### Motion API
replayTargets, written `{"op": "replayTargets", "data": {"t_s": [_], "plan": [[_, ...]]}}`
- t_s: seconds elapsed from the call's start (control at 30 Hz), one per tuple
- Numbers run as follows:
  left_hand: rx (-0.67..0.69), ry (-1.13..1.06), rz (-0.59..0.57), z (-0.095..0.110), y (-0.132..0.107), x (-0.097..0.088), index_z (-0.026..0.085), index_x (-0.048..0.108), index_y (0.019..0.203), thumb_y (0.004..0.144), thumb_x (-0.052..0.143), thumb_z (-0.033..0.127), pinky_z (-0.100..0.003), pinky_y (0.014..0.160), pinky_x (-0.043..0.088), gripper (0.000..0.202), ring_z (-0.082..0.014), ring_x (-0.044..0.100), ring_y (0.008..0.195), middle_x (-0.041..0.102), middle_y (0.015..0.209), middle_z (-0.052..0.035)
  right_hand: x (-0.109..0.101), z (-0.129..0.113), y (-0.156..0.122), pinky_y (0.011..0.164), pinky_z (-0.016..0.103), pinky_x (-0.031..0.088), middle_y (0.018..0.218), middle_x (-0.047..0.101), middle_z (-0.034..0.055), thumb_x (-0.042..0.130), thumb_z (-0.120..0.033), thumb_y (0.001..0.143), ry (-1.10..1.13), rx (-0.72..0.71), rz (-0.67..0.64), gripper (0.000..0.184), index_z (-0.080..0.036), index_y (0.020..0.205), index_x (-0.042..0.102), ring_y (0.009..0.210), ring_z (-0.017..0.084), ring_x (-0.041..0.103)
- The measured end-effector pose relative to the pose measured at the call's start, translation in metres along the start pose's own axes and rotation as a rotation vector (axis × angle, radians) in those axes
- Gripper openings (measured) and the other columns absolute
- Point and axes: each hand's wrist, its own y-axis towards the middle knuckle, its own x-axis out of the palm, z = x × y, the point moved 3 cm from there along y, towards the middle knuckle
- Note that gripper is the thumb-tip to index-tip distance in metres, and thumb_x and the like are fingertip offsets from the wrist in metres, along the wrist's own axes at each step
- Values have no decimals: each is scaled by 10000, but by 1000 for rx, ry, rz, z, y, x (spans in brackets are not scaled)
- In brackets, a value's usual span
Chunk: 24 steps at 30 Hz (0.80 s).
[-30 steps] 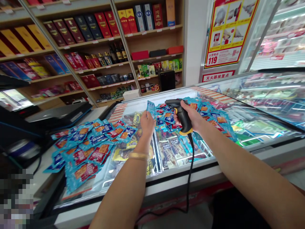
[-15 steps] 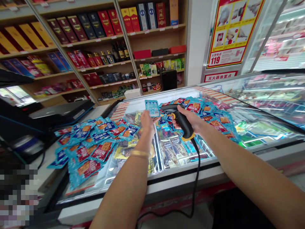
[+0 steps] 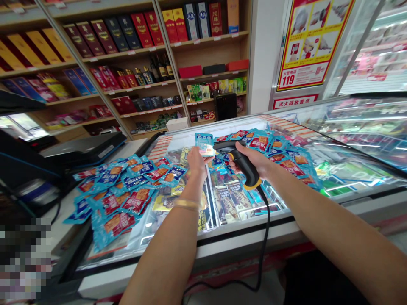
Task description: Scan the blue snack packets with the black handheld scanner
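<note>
My left hand point(image 3: 197, 162) is closed on a small blue snack packet point(image 3: 204, 142), its printed back turned up and a bright glow on its lower part. Close on the right, my right hand point(image 3: 251, 161) wraps the handle of a black and yellow barcode scanner point(image 3: 246, 167). The scanner's head points left at the packet, and its cable hangs over the front edge. Beneath both hands is the glass top of a chest freezer point(image 3: 149, 231). A pile of blue and red snack packets point(image 3: 124, 192) lies to the left, another pile point(image 3: 289, 154) to the right.
Shelves point(image 3: 127, 53) with boxes and bottles stand behind the freezer. A small white box point(image 3: 178, 123) sits at their foot. Dark counter equipment point(image 3: 81, 148) is at the left. A red and yellow poster point(image 3: 314, 42) hangs at the back right.
A bright light now shows on the lower part of the packet in my left hand. The packet and the scanner have barely shifted.
</note>
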Motion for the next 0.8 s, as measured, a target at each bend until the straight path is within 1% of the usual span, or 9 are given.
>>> {"op": "replayTargets", "data": {"t_s": [0.13,0.2,0.27,0.33,0.43,0.53,0.6,0.7,0.8], "plan": [[41,92,-35,-2,0,0,191,507,721,748,408,306,-332,660,568,154,-147,643,586,581,573,29,-2,1,1,503,224,483,581,583,58,387,-551,946,14,-8,-18,499,-133,793,611,507,136,539],[162,254,-38,3,0,-4,194,540,738,796,396,317,-330,704,563,198,-159,655,657,610,621,11,-3,2,2,521,219,492,592,587,67,352,-545,959,44,-17,-26,520,-132,772,605,526,135,552],[365,507,-48,17,1,-13,189,606,819,845,390,317,-337,796,543,253,-188,669,797,675,751,-30,1,5,5,535,221,499,607,592,69,358,-553,955,91,-18,-47,520,-134,768,602,538,135,557],[554,772,-45,37,2,-28,181,650,991,885,371,291,-344,892,504,318,-214,655,950,712,938,-68,10,9,10,521,223,494,599,582,61,359,-562,952,141,0,-78,519,-138,772,599,528,134,548],[678,1093,13,73,9,-64,183,583,1243,919,342,249,-358,963,461,410,-233,623,1073,679,1155,-89,37,18,21,492,220,479,581,564,55,312,-568,961,185,50,-144,551,-135,759,586,508,128,530],[650,1414,94,104,16,-110,157,479,1371,934,306,228,-415,999,441,476,-266,594,1143,606,1291,-130,76,29,37,490,215,473,573,554,50,300,-574,963,207,100,-230,567,-130,746,578,507,123,526],[596,1660,108,114,20,-138,121,478,1371,916,297,172,-471,1063,376,492,-292,501,1264,520,1384,-167,101,39,48,473,211,455,557,543,36,335,-578,954,238,122,-277,544,-132,761,581,488,118,508],[484,1889,45,113,21,-167,128,548,1312,899,374,231,-588,1106,257,459,-360,372,1358,453,1438,-185,127,56,64,480,209,456,567,559,38,372,-567,950,263,169,-279,519,-129,767,582,493,118,524],[437,1957,-7,107,19,-178,160,487,1375,918,349,311,-588,1113,239,501,-351,331,1384,406,1479,-158,135,69,71,475,211,457,583,578,51,363,-569,952,258,189,-286,535,-125,746,579,493,120,542]]}}
